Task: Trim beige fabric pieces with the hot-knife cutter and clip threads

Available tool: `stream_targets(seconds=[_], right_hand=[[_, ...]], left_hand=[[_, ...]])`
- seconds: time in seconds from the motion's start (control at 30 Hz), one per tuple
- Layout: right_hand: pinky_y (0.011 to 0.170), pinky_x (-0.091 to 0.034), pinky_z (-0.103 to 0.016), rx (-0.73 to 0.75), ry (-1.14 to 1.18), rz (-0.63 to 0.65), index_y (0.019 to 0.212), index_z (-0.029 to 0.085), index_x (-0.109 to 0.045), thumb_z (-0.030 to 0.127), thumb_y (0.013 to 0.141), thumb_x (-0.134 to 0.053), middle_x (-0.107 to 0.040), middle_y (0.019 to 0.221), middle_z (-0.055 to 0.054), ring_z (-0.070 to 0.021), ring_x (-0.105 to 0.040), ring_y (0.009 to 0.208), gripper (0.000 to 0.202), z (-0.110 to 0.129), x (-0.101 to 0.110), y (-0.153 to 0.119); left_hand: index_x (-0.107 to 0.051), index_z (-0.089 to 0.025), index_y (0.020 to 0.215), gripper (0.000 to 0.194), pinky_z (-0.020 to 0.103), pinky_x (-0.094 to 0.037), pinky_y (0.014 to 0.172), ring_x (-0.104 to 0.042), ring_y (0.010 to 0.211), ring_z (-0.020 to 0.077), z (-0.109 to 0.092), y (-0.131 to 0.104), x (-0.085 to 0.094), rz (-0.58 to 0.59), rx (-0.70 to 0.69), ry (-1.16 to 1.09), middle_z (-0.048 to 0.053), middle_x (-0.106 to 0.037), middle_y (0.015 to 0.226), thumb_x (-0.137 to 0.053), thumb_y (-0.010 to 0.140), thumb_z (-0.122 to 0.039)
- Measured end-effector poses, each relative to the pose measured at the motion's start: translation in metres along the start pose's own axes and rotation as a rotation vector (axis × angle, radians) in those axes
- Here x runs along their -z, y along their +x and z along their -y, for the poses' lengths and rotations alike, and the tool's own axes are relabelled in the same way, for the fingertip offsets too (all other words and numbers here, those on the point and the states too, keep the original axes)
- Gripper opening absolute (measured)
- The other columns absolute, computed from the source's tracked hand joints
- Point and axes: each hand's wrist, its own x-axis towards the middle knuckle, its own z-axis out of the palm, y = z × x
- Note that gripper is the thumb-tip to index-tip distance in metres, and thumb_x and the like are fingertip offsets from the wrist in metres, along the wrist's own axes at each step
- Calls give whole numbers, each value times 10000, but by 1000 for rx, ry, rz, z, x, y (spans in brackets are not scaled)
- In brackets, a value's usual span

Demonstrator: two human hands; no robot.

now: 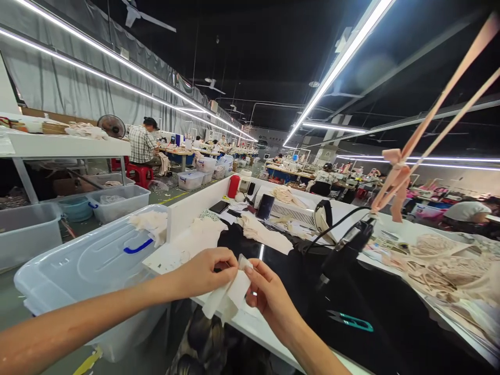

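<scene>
Above the front edge of the worktable, my left hand (216, 269) pinches a cream fabric piece (230, 297) by its upper edge. On the right side of the same piece, my right hand (265, 286) grips it between thumb and fingers, close to the left. The fabric hangs down in folds, and a small pale, translucent bit stands up between the fingertips. Right of my hands, teal thread snips (351, 321) lie on the black work surface (297, 291). A black tool with a cable (347, 245) hangs from peach straps (398, 172) beyond them.
A lidded plastic bin (94, 245) stands at the left. Cream fabric pieces (265, 232), a phone (265, 207) and a red bottle (233, 186) are at the table's back. Beige garments (445, 260) pile up at right. A person in a checked shirt (141, 145) sits farther off.
</scene>
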Motion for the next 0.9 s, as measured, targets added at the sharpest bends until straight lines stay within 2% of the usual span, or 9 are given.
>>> stream_targets(seconds=[0.17, 0.3, 0.43, 0.53, 0.6, 0.7, 0.83, 0.9], right_hand=[[447, -342, -158, 78, -22, -17, 850, 212, -604, 545, 798, -832, -547, 685, 61, -45, -410, 527, 407, 2, -4, -2], [434, -381, -174, 110, -60, -32, 845, 218, -582, 568, 795, -824, -574, 721, 52, -62, -450, 540, 428, 3, -9, -3], [413, -397, -181, 127, -108, -51, 839, 222, -571, 591, 763, -837, -588, 774, 43, -79, -470, 580, 462, 2, -14, -2], [413, -379, -178, 128, -143, -52, 817, 216, -556, 608, 755, -834, -628, 844, 16, -86, -487, 614, 484, 0, -15, 0], [412, -338, -175, 125, -162, -51, 806, 215, -542, 610, 762, -827, -615, 805, 28, -69, -455, 571, 489, -2, -15, 0], [413, -266, -176, 104, -184, -52, 855, 226, -548, 603, 763, -830, -546, 712, 70, -41, -351, 494, 480, -5, -16, -1], [424, -229, -186, 34, -228, -25, 941, 223, -617, 631, 766, -816, -433, 600, 96, -52, -272, 486, 486, -6, -19, -5], [441, -254, -193, 13, -259, -13, 975, 216, -655, 652, 777, -797, -441, 600, 83, -66, -306, 507, 499, -7, -20, -7]], left_hand=[[-570, -180, 887, 450, 275, -533, 698, -623, 821, 173, 3, -3, -10, 62, 287, -391, 7, -632, 855, -647, 867, -623], [-563, -181, 965, 593, 337, -563, 786, -680, 907, 201, -1, -8, -18, 111, 378, -595, 40, -682, 955, -639, 849, -757], [-574, -179, 1052, 619, 329, -554, 774, -679, 891, 189, -2, -12, -21, 169, 410, -675, 67, -718, 991, -720, 811, -730], [-594, -179, 965, 589, 277, -524, 702, -600, 746, 129, -1, -15, -19, 141, 490, -681, 3, -672, 868, -849, 707, -643], [-606, -177, 908, 548, 232, -464, 638, -547, 681, 104, 1, -17, -17, 113, 521, -668, -28, -625, 796, -889, 661, -576], [-650, -169, 929, 492, 210, -379, 598, -522, 652, 95, 4, -22, -14, 89, 514, -652, -24, -628, 786, -879, 661, -514], [-678, -174, 951, 444, 230, -402, 626, -546, 671, 117, 8, -28, -10, 54, 474, -689, -16, -640, 810, -849, 689, -489], [-673, -177, 949, 447, 233, -419, 643, -558, 687, 123, 9, -32, -8, 39, 446, -728, -14, -642, 823, -846, 703, -507]])
